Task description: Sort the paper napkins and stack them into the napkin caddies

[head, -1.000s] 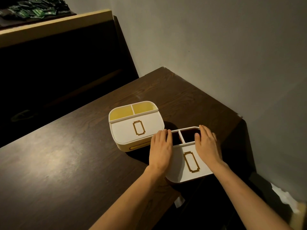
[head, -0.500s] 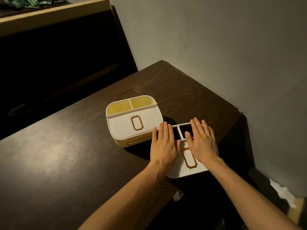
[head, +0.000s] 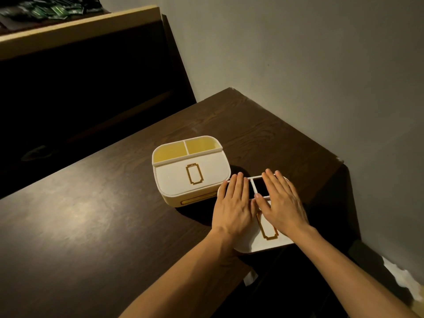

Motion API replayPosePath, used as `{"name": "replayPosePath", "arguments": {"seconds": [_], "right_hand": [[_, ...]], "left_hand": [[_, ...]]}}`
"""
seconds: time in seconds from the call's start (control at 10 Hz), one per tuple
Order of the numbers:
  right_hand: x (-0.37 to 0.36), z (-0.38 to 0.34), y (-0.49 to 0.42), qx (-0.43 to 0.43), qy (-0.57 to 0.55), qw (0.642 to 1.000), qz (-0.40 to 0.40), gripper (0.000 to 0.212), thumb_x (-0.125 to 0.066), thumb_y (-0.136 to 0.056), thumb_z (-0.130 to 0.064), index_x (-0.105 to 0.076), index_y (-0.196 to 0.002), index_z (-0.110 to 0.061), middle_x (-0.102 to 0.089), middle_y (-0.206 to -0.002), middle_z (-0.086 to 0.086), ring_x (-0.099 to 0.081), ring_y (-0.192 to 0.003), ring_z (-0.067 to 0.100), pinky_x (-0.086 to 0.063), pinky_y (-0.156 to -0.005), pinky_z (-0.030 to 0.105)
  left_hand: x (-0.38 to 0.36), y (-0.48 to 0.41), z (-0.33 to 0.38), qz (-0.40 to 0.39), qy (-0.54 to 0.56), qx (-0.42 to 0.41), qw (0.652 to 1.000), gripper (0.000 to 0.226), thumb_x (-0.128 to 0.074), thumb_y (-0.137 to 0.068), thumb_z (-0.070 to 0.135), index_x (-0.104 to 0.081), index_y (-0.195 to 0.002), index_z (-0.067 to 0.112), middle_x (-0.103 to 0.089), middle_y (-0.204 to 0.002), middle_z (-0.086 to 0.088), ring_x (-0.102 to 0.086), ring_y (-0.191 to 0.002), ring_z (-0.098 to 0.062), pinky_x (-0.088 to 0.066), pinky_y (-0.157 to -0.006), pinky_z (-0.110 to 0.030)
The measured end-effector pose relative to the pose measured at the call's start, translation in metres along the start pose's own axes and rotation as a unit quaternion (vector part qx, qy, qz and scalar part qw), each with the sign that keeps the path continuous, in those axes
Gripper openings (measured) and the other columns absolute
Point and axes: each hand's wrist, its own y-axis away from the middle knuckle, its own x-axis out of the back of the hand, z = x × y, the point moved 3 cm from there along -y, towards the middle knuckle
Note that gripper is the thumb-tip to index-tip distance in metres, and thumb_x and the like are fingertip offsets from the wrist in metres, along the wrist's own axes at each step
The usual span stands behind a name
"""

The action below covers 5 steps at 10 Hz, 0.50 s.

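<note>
Two white napkin caddies with gold-framed lid slots stand on the dark wooden table (head: 91, 214). The far caddy (head: 190, 171) shows two yellow-lit compartments at its back. The near caddy (head: 263, 235) overhangs the table's front right corner; its two back compartments look dark. My left hand (head: 231, 207) lies flat with straight fingers on the near caddy's left side. My right hand (head: 280, 200) lies flat on its right side, fingers reaching over the right compartment. No napkin shows in either caddy.
A grey wall (head: 321, 76) runs along the table's right edge. A dark bench back with a pale wooden top (head: 78, 31) stands behind, with green packets (head: 46, 10) on the ledge above. Something white and crumpled (head: 403, 281) lies on the floor at the lower right.
Both hands slid from the near caddy's sides onto its top and now lie flat, close together. The view shifted slightly.
</note>
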Motion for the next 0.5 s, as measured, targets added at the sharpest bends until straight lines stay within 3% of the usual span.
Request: {"name": "replayPosePath", "arguments": {"seconds": [0.1, 0.3, 0.4, 0.5], "right_hand": [[-0.0014, -0.0009, 0.0003, 0.006, 0.011, 1.0, 0.002, 0.088, 0.012, -0.083, -0.067, -0.015, -0.15, -0.018, -0.014, -0.158, 0.001, 0.0, -0.144, 0.012, 0.0, -0.114, 0.031], [-0.0021, 0.0, 0.0001, 0.008, 0.031, 0.999, -0.006, 0.088, 0.019, -0.081, -0.065, -0.007, -0.15, -0.018, -0.007, -0.159, 0.0, 0.012, -0.139, 0.01, 0.004, -0.114, 0.031], [-0.0007, -0.0019, -0.002, 0.006, -0.002, 1.0, -0.028, 0.089, 0.016, -0.08, -0.068, -0.007, -0.151, -0.019, -0.005, -0.159, -0.001, 0.013, -0.139, 0.008, 0.004, -0.115, 0.031], [0.003, 0.0034, -0.0006, -0.024, -0.047, 0.998, -0.038, 0.075, -0.012, -0.09, -0.065, -0.005, -0.151, -0.021, -0.004, -0.159, -0.004, 0.013, -0.136, 0.003, 0.004, -0.113, 0.028]], "left_hand": [[0.0012, 0.0007, 0.0007, 0.005, 0.005, -0.003, 1.0, 0.065, -0.001, -0.097, 0.048, -0.005, -0.15, 0.012, 0.001, -0.158, -0.008, 0.009, -0.146, -0.021, 0.014, -0.113, -0.036], [0.0017, 0.0014, 0.0023, -0.009, 0.008, -0.002, 1.0, 0.073, 0.011, -0.088, 0.049, -0.002, -0.149, 0.011, 0.004, -0.158, -0.008, 0.018, -0.14, -0.018, 0.014, -0.113, -0.037], [0.0053, 0.0007, 0.0005, -0.035, 0.025, 0.004, 0.999, 0.078, 0.015, -0.084, 0.05, -0.003, -0.15, 0.011, 0.004, -0.158, -0.008, 0.013, -0.144, -0.02, 0.015, -0.112, -0.037], [0.0102, 0.0003, 0.0034, -0.056, 0.041, 0.001, 0.998, 0.081, 0.017, -0.083, 0.052, 0.001, -0.15, 0.01, 0.007, -0.159, -0.008, 0.013, -0.145, -0.021, 0.017, -0.11, -0.035]]}}
